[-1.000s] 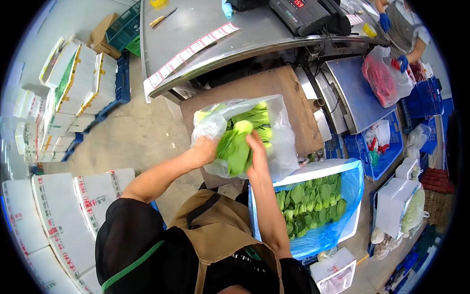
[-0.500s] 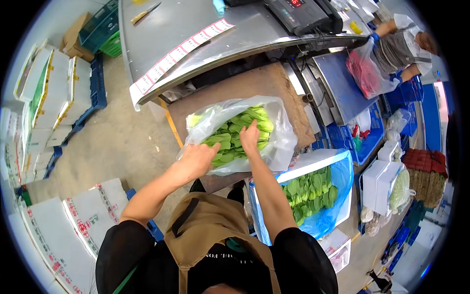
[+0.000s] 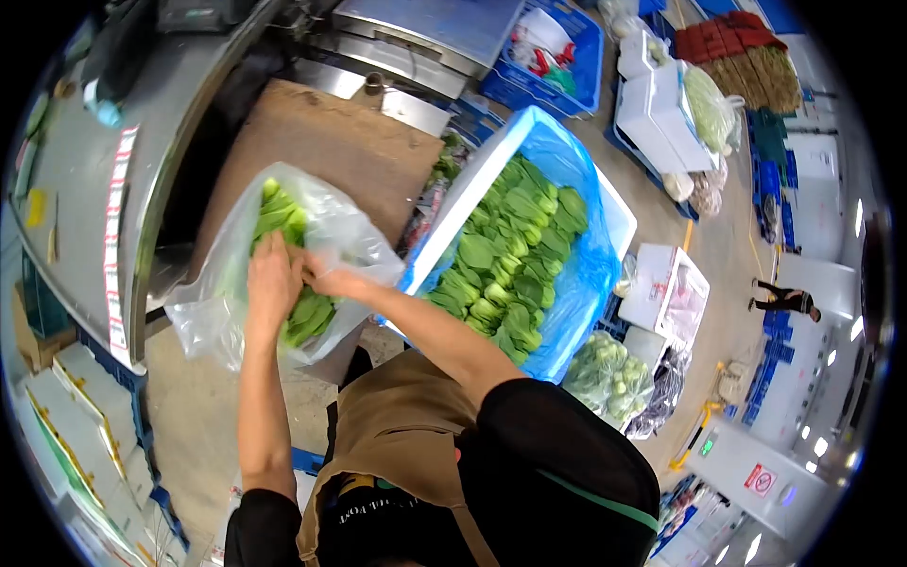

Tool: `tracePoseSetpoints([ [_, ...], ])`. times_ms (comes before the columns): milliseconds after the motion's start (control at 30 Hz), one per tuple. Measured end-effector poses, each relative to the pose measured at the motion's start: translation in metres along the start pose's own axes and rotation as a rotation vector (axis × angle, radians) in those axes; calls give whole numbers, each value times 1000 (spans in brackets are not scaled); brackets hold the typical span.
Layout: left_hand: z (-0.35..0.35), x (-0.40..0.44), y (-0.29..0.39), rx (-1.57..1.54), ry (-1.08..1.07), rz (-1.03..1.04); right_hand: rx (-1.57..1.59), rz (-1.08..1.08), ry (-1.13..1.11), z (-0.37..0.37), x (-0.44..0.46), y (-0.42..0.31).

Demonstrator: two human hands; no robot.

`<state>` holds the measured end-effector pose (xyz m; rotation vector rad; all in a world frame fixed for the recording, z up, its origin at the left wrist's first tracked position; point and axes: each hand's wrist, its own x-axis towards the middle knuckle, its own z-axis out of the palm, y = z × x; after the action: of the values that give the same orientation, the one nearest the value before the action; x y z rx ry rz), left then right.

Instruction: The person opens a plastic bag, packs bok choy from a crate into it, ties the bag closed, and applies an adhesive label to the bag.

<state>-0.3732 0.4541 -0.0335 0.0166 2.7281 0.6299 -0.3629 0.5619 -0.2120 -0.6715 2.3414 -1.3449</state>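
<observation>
A clear plastic bag [image 3: 213, 307], its mouth wide and crumpled, lies on a brown board with green bok choy [image 3: 307, 317] inside. Both my hands reach into the bag and meet over the leaves. My left hand [image 3: 270, 282] has its fingers pressed together and curled down on the bok choy. Close against it, my right hand [image 3: 331, 277] is closed, its fingertips partly hidden behind the left. To the right stands a white foam box [image 3: 463, 203] lined with blue plastic film [image 3: 590, 274], holding rows of bok choy [image 3: 501, 269].
The brown board [image 3: 312, 156] borders a metal table [image 3: 175, 113] on the left, which carries a strip of labels [image 3: 115, 236]. A blue crate [image 3: 586, 57] stands at the back. Bagged greens [image 3: 609, 378] lie beyond the foam box. A distant person [image 3: 786, 300] is at the right.
The view has swung right, so the bag appears further left and more of the foam box shows. My hands, apart on the leaves before, have come together.
</observation>
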Motion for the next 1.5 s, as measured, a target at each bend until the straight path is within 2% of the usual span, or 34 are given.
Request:
tracePoseSetpoints([
  [33,27,24,-9,69,170,70,-18,119,-38,-22,-29,-17],
  [67,61,47,-26,135,343,140,-262,17,-192,-77,-59,-63],
  [100,93,66,-54,214,284,166,80,-84,59,-89,-91,-72],
  [133,124,82,-80,296,220,196,165,-106,42,-126,-114,-86],
  [167,152,91,-90,315,179,84,251,-124,26,-161,-140,-94],
  [233,200,105,-118,326,408,93,632,174,-12,-209,-197,-71],
  [267,216,106,-130,325,521,89,816,347,200,-218,-227,-46],
  [300,223,106,-140,566,512,96,766,425,434,-225,-256,-6],
  [333,225,104,-148,628,485,92,475,627,615,-231,-283,32],
  [367,225,99,-151,638,441,80,-116,746,528,-234,-319,81],
  [400,224,94,-155,634,408,76,-317,757,541,-234,-354,123],
  [467,220,84,-158,644,363,76,-432,819,357,-234,-404,188],
  [567,214,84,-156,647,322,81,-616,909,-104,-239,-400,201],
  [700,204,95,-150,651,280,79,-495,1148,-165,-237,-386,216],
  [800,200,102,-148,645,256,75,-397,1109,-127,-259,-386,189],
  [900,198,104,-146,639,242,64,-377,869,-289,-262,-415,222],
  [1000,197,104,-144,628,230,51,-524,659,-72,-247,-429,211],
  [1200,190,102,-141,614,164,48,-131,700,158,-267,-434,186],
  [1233,188,102,-141,612,150,47,-112,717,284,-264,-441,192],
  [1333,186,102,-139,598,96,38,-227,680,285,-275,-441,179],
  [1433,180,105,-137,580,15,21,-451,813,260,-260,-430,184],
  [1500,172,107,-133,536,-67,6,-410,873,181,-258,-424,193],
])
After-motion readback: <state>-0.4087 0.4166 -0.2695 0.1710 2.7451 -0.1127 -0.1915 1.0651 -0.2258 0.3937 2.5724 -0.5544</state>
